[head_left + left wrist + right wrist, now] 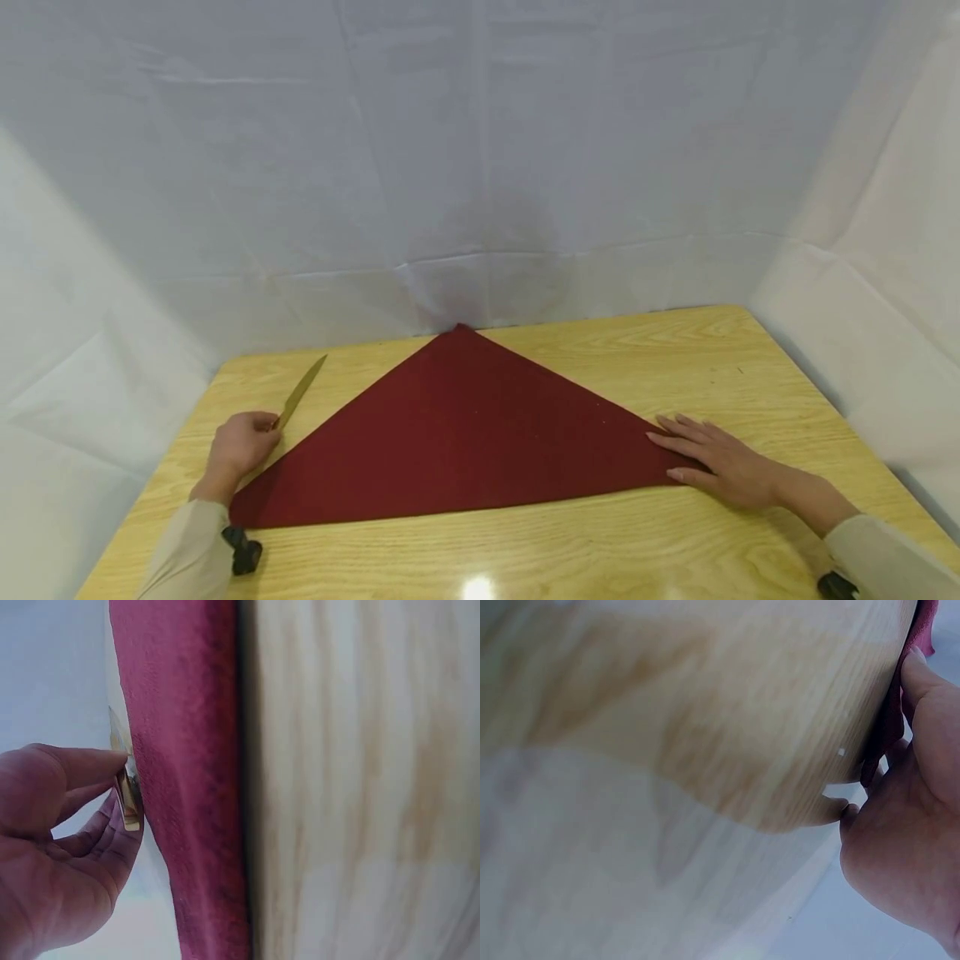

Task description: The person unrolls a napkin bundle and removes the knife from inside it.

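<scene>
A dark red cloth [450,433] lies as a large triangle, its peak at the table's far edge and its long side toward me. My left hand [242,446] pinches the handle of a gold-coloured knife [303,388] beside the cloth's left slope. The blade points away and slightly right. In the left wrist view, thumb and fingers close around the knife's handle [129,804], right by the red cloth [180,750]. My right hand [731,467] rests on the cloth's right corner with fingers extended. The right wrist view shows the cloth's edge [891,724] under that hand.
The wooden table [525,550] has bare surface in front of the cloth and at its right. White sheeting [480,167] hangs behind the table and along both sides. Black straps [243,550] sit at both wrists.
</scene>
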Demonstrator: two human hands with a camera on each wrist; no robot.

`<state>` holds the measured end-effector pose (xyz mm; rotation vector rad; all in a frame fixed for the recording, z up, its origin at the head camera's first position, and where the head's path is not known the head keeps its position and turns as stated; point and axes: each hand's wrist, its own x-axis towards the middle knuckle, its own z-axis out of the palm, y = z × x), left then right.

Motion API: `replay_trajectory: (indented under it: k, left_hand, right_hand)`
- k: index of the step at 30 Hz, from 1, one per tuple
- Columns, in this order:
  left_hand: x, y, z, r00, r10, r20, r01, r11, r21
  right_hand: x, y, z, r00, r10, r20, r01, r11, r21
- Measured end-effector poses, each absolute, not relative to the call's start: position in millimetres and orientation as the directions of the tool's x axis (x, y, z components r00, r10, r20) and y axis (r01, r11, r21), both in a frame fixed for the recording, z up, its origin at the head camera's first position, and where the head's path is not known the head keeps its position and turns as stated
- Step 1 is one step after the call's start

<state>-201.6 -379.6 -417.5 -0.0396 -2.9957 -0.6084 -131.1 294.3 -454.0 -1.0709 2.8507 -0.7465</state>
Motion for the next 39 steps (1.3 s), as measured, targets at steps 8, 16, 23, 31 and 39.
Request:
replay_trajectory:
  k: [8,16,23,31,39]
  left_hand:
    - [-198.9,-383.9,-420.5,-0.996,0.007,0.094,0.046,0.909,0.415]
    - [-196.0,-388.4,-421.6,-0.995,0.016,0.097,0.055,0.911,0.41]
    - [-190.9,-387.8,-421.3,-0.997,-0.004,0.076,0.028,0.907,0.42]
    - [-187.3,-385.5,-422.4,-0.994,-0.003,0.106,0.042,0.909,0.414]
    - [-182.9,-375.1,-417.1,-0.992,0.007,0.126,0.063,0.893,0.445]
  right_hand:
    - [-131.1,294.4,-456.4,-0.762,-0.626,0.162,-0.623,0.644,-0.444]
    - [-131.8,291.7,-454.3,-0.763,-0.628,0.152,-0.618,0.639,-0.459]
    - [-132.0,290.0,-452.6,-0.773,-0.621,0.129,-0.599,0.65,-0.467]
    - [-132.3,289.6,-450.7,-0.763,-0.631,0.142,-0.613,0.636,-0.469]
    - [-131.2,293.4,-451.2,-0.777,-0.618,0.119,-0.585,0.639,-0.5]
